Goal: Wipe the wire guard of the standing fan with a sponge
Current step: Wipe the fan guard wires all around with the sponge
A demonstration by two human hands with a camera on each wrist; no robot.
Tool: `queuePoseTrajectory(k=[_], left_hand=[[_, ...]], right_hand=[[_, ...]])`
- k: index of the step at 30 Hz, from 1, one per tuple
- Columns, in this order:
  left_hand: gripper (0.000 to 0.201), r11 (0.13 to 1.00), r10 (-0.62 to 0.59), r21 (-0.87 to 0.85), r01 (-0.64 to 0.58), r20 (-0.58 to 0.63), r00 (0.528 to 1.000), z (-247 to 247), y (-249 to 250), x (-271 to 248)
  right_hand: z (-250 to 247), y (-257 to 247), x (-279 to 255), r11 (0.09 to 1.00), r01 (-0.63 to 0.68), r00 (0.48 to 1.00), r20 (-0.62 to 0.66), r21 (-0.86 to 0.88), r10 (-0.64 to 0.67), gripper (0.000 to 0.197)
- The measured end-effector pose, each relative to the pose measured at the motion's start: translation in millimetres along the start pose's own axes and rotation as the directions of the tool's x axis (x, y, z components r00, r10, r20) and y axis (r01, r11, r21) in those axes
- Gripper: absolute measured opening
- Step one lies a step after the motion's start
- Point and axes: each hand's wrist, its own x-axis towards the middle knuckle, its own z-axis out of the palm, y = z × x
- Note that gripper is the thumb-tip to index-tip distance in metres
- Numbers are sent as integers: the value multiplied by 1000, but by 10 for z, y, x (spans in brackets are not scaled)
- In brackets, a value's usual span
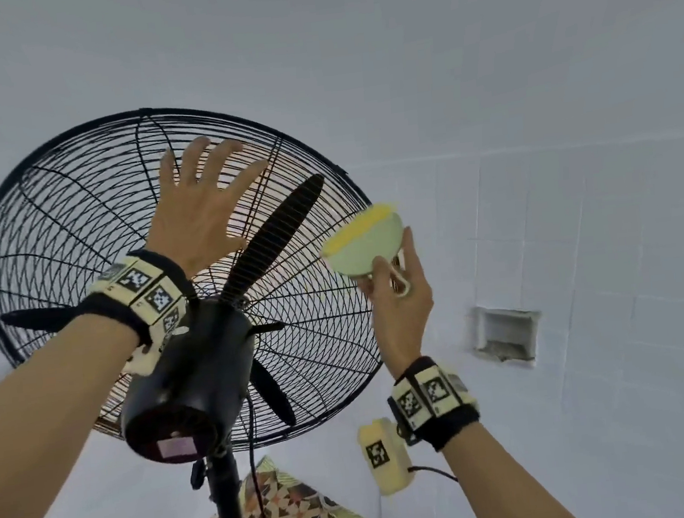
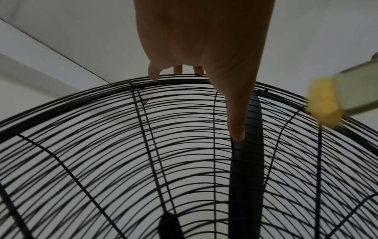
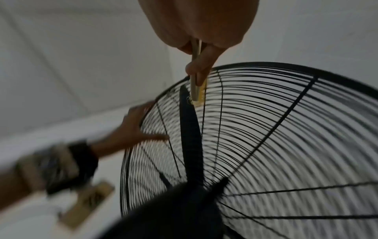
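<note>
Black wire fills the left and centre of the head view: the round black wire guard [image 1: 72, 194] of the standing fan, seen from behind, with the dark motor housing [image 1: 189, 384] low in the middle and the black pole [image 1: 229, 507] dropping to the bottom edge. My left hand [image 1: 199, 206] lies on the upper middle of that guard with its fingers straight and spread, gripping nothing; in the left wrist view the fingertips [image 2: 178, 70] reach the top rim and the thumb lies along the wires over a black fan blade [image 2: 247, 161]. I judge I am holding it there to keep the cage from swinging or turning once I start to rub. Further right, at the right edge of the guard, my right hand [image 1: 399, 295] pinches the pale green handled sponge with its yellow scrubbing face [image 1: 365, 235] by its lower edge, yellow side turned toward the wires. From the left wrist view the yellow foam looks to be just at the rim wires; whether it presses them I cannot tell. That pinch probably leaves the scrubbing face free to sweep. At the far right, low on the white tiled wall [image 1: 565, 66], sits a small recessed box [image 1: 506, 336].
</note>
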Motion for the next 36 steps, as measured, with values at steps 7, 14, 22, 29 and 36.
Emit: queuePoseTrajectory(k=[7,14,22,29,36], left_hand=[[129,1000,-24,-20,24,0,1000,-41,7,-1],[127,997,-5,-79,6,10,1000,-59,21,63],[127,996,12,-84,-13,-12,1000,-79,-5,55],[126,998,-2,-61,1,-13,1000,-62,-12,56],[126,998,-9,-59,9,-4,1000,-85,10,73]], right_hand=[[6,97,-133,998,61,998,-27,14,-61,58],[127,287,-351,994,-12,993,118,-111,25,63],[183,442,-372,990,105,993,-42,-96,-109,62],[147,544,-456,991,110,993,-43,-82,-114,61],[122,565,-437,960,125,978,193,-250,-77,61]])
